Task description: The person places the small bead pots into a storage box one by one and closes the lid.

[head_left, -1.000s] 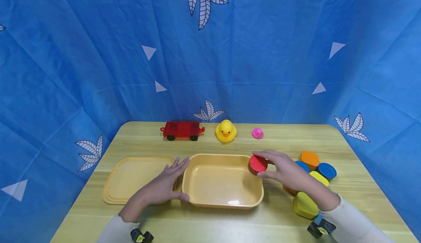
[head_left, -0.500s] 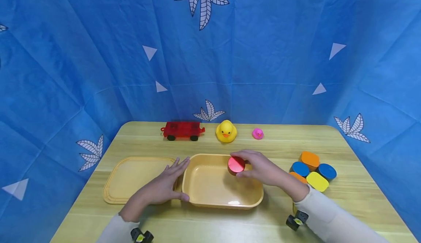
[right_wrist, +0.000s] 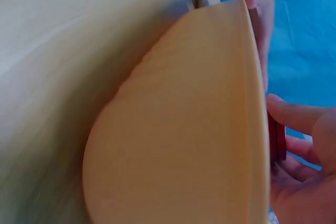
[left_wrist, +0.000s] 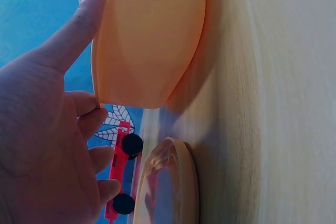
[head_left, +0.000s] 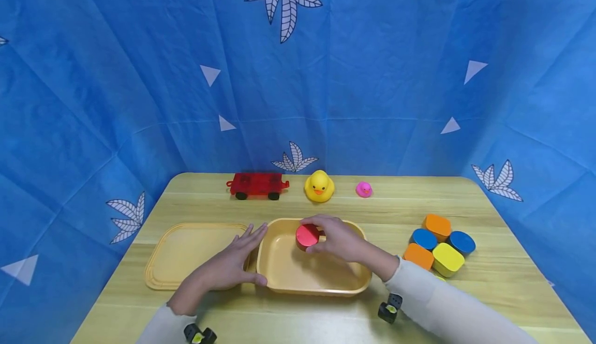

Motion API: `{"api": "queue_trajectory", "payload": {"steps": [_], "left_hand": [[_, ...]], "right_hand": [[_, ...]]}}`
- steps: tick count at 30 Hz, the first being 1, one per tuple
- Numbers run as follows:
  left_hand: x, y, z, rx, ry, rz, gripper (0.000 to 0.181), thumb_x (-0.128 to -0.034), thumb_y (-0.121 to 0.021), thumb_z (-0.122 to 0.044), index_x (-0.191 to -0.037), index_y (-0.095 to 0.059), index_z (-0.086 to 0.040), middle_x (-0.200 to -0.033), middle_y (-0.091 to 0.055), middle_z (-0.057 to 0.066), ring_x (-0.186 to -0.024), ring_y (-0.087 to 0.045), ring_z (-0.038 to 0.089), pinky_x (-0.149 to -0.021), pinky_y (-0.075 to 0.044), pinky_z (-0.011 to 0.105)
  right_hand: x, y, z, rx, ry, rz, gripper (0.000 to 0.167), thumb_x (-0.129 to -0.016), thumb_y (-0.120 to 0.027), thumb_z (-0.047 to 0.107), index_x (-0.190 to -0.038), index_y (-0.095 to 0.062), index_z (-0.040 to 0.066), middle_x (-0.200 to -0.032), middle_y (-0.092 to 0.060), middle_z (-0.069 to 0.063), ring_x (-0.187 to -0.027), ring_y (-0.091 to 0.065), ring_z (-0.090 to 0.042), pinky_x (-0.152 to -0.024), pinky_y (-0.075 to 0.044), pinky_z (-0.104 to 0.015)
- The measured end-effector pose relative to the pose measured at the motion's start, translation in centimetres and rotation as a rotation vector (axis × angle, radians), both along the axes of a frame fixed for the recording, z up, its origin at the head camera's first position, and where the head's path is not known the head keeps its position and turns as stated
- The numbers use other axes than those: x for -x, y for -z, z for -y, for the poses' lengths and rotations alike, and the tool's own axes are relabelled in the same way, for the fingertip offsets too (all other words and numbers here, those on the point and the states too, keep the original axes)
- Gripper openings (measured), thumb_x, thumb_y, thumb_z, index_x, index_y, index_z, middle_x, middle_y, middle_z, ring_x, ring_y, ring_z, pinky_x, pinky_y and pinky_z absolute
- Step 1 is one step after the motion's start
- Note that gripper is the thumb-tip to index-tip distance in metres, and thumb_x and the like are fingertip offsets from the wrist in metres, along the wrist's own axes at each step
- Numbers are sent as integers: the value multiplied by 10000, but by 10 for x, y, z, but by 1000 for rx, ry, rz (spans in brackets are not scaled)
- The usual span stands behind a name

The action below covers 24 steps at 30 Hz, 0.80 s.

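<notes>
Right hand [head_left: 337,238] grasps a round-topped red block [head_left: 307,235] by its sides, thumb to the near side, above the left half of the beige bin [head_left: 316,289]. Left hand [head_left: 230,266] is spread and relaxed, its thumb and forefinger touching the bin's left rim. For a clean handling of the block, a level wrist and a light pinch high on its sides seem best, with the fingers clear of the walls; steady pressure from the left hand should stop the bin sliding on the counter [head_left: 298,320].

Left of the bin lies a flat beige lid [head_left: 195,253], partly covered by the left hand. To the right sits a cluster of blocks, including an orange block [head_left: 437,227]; a yellow one at its near end is mostly hidden behind the right sleeve [head_left: 447,297].

Whether the red block's underside meets the bin's floor cannot be told: the wall covers its lower part in the right wrist view, and the left wrist view does not show it.
</notes>
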<state>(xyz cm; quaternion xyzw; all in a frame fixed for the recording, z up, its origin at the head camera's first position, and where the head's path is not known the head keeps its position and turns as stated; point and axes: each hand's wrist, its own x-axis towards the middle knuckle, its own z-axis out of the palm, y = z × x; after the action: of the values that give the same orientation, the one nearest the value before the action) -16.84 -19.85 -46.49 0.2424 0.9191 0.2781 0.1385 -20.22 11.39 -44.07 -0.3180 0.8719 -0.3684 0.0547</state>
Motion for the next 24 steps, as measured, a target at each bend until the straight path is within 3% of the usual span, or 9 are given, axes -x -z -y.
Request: {"api": "queue_trajectory", "payload": {"steps": [10,24], "left_hand": [[0,0,-1,-9,-21,18,1206,-771,-820,-627,-1675,-106,-270,-1728,-145,-37,-1598,-19,321,-1252,-89,620],[0,1,-1,-16,-19,30,1202,-773,-842,-580,-1674,-108,-274,-1730,-141,-31,-1599,-24,319,-1256,-100,612]], "right_hand": [[5,10,36,-35,26,21,617,-810,-888,120,-1363,-638,9,-1293,-682,-141,-1187,-631,-305,-1055,-506,-479],[9,22,70,-115,21,-15,602,-785,-914,137,-1314,-657,12,-1279,-695,-124,-1169,-635,-279,-1037,-515,-428]]}}
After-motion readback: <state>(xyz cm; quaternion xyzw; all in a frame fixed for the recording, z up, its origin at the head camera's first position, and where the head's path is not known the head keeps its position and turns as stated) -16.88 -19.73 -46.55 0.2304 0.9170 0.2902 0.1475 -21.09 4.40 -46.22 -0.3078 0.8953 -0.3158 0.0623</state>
